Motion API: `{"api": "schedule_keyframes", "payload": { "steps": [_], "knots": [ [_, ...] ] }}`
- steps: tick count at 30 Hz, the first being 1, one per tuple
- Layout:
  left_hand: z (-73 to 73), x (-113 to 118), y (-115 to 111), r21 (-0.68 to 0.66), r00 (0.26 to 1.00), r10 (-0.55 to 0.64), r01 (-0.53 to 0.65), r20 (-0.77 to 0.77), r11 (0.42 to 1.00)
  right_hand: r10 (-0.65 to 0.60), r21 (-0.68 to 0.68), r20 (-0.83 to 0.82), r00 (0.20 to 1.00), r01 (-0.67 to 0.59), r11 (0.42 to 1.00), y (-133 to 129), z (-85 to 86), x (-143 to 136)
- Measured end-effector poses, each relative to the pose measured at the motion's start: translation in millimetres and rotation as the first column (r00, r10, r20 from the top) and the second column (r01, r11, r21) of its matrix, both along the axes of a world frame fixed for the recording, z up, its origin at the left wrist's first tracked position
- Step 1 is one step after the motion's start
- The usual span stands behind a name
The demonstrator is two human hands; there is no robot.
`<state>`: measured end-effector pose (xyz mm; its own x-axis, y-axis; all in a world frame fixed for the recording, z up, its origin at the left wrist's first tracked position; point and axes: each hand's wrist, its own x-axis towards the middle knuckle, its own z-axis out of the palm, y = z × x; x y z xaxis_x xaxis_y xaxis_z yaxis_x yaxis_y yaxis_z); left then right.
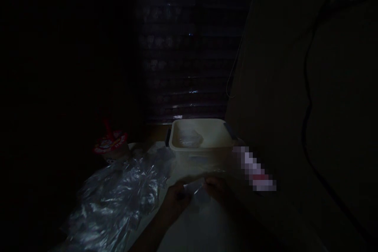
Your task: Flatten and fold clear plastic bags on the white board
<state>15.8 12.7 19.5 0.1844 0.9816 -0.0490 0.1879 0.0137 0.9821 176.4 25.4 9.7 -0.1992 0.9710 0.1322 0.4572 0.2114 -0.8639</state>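
Note:
In the dim head view, both hands meet over a white tabletop (189, 228). My left hand (176, 200) is closed on the left side of a small clear plastic bag (195, 187). Fingers of my right hand (217, 187) pinch the same bag at its upper right. Left of my hands lies a large heap of shiny clear plastic bags (118, 201). Just beyond the hands stands a cream plastic bin (201, 149) with dark handles, and some clear plastic (189, 138) lies inside it. Darkness hides most finger detail.
A lidded drink cup (110, 145) with a red straw stands behind the heap at left. A blurred-out item (255, 169) lies right of the bin. Behind is a dark slatted blind (189, 55); a cable (307, 110) hangs along the right wall.

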Motion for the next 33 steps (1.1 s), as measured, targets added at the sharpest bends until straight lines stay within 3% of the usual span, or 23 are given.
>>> {"api": "schedule_keyframes", "payload": {
  "steps": [4,7,12,15,18,21,23,28,33],
  "knots": [
    [-5.4,-2.0,2.7,0.064,0.988,0.144,-0.148,0.060,0.987,0.044,0.002,-0.036,0.998,-0.044,0.999,4.4,-4.3,-3.4],
    [-10.5,-3.7,4.9,0.043,0.974,0.185,-0.192,0.129,0.980,0.033,0.012,0.051,0.998,-0.033,0.999,6.2,-3.5,-4.9],
    [-19.0,-1.6,5.9,0.100,0.979,0.121,-0.139,0.166,0.985,-0.087,0.170,0.180,0.980,0.056,0.984,10.2,11.7,-4.8],
    [-26.3,1.9,6.0,0.139,0.973,0.113,-0.143,0.201,0.980,-0.082,0.272,0.194,0.978,0.027,0.962,22.4,40.2,-1.5],
    [-30.7,2.6,6.3,0.167,0.963,0.198,-0.228,0.181,0.959,-0.098,0.295,0.157,0.983,0.048,0.954,46.2,83.8,1.5],
    [-30.8,0.0,7.4,0.235,0.915,0.365,-0.398,0.174,0.887,-0.090,0.186,-0.030,0.995,0.094,0.978,79.2,121.0,-1.6],
    [-31.2,-1.8,9.1,0.268,0.874,0.438,-0.482,0.210,0.834,-0.122,0.066,-0.033,0.992,0.124,0.990,102.8,131.9,-8.0],
    [-39.2,-0.6,16.1,0.379,0.841,0.481,-0.541,0.250,0.751,-0.139,-0.098,0.145,0.980,0.154,0.983,150.7,120.7,-27.4],
    [-47.1,6.1,20.1,0.444,0.843,0.516,-0.526,0.156,0.725,-0.103,-0.201,0.355,0.929,0.184,0.962,168.3,108.1,-39.7]
  ]
}}
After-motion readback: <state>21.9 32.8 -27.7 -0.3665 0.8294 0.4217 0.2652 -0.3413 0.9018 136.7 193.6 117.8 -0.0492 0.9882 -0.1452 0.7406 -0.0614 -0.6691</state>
